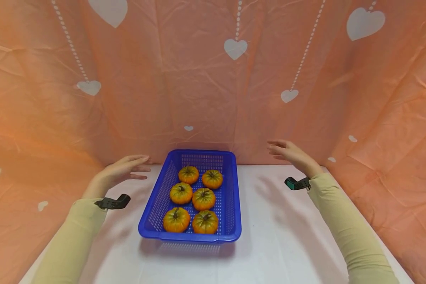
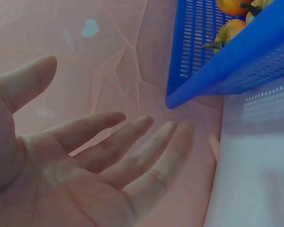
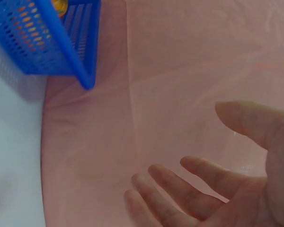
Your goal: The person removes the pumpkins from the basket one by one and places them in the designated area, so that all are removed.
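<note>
A blue plastic basket (image 1: pixel 238 197) with perforated sides stands on the white table, holding several small orange-green pumpkins (image 1: pixel 204 198). To its left, my left hand (image 1: pixel 124 169) is in the air, fingers extended and apart from the rim. My right hand (image 1: pixel 291 153) is raised farther off on the right side, palm toward the basket. In the left wrist view the left palm (image 2: pixel 94 175) holds nothing, with the basket corner beyond the fingertips. The right wrist view shows the right hand (image 3: pixel 217 189) likewise holding nothing, its fingers spread and slightly bent.
The white table (image 1: pixel 269 244) runs back to a pink-orange cloth (image 1: pixel 198 86) printed with white hearts, which also covers both sides. A black wrist device (image 1: pixel 114 202) is strapped on the left arm, another wrist device (image 1: pixel 296 183) on the right.
</note>
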The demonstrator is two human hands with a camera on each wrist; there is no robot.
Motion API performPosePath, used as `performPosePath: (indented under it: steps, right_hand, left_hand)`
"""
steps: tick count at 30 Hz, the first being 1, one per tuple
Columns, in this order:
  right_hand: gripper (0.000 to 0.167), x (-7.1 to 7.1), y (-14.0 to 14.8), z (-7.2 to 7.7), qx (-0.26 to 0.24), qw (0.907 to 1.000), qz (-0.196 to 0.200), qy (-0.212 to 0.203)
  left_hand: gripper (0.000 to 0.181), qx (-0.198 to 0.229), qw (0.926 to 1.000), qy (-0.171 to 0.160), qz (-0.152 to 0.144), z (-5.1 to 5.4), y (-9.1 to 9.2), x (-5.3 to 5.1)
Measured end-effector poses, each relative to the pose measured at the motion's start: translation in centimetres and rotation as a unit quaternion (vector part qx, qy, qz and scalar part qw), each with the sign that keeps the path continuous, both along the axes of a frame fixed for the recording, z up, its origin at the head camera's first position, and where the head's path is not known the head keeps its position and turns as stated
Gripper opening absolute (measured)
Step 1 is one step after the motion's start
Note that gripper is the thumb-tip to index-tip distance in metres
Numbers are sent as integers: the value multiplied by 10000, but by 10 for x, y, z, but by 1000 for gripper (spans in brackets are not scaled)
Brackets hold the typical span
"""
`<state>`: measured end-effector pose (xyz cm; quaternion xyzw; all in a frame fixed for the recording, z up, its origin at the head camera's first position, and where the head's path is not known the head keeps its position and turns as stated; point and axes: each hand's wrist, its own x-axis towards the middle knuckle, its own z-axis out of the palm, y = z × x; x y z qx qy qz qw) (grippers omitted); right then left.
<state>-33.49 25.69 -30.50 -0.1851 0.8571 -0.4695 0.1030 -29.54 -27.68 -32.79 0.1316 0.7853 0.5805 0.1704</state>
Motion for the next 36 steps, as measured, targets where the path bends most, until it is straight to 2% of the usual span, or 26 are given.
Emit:
performPosePath:
  steps: [1, 2, 3, 4, 5, 12, 20, 26, 30, 36]
  right_hand:
    - [60, 20, -14, 20, 67, 9999, 4, -119]
    - [59, 32, -22, 31, 4, 9999, 55, -157]
    - [57, 41, -29, 40, -33, 9998, 66, -164]
    - [56, 41, -32, 41, -140, 9998, 99, -104]
    - [55, 39, -33, 40, -258, 9996, 148, -35]
    - [61, -6, -29, 9, -579, 9977, 299, 179]
    - [56, -7, -48, 17, -826, 9964, 170, 20]
    - [57, -9, -58, 17, -920, 9954, 268, 24]
    - [57, -10, -66, 18, -865, 9956, 347, 86]
    - [56, -12, -80, 17, -869, 9943, 611, 70]
  left_hand:
    - [64, 6, 10000, -38, -6, 0, 0, 0]
    - [64, 40, 10000, -81, 2, -1, 1, -1]
    - [64, 73, 9999, -121, 2, -1, 1, -1]
    - [64, 95, 9998, -151, 4, -1, 1, -1]
    - [64, 95, 9998, -167, 12, -2, 1, -1]
    - [66, 36, 9997, -234, 28, -6, 5, -2]
    - [63, -71, 9996, -279, -27, -13, 8, -3]
    - [55, -35, 9996, -282, -95, -21, 9, -6]
    - [56, -16, 9995, -306, 22, -25, 10, -8]
    - [57, -245, 9991, -318, 164, -29, 12, -8]
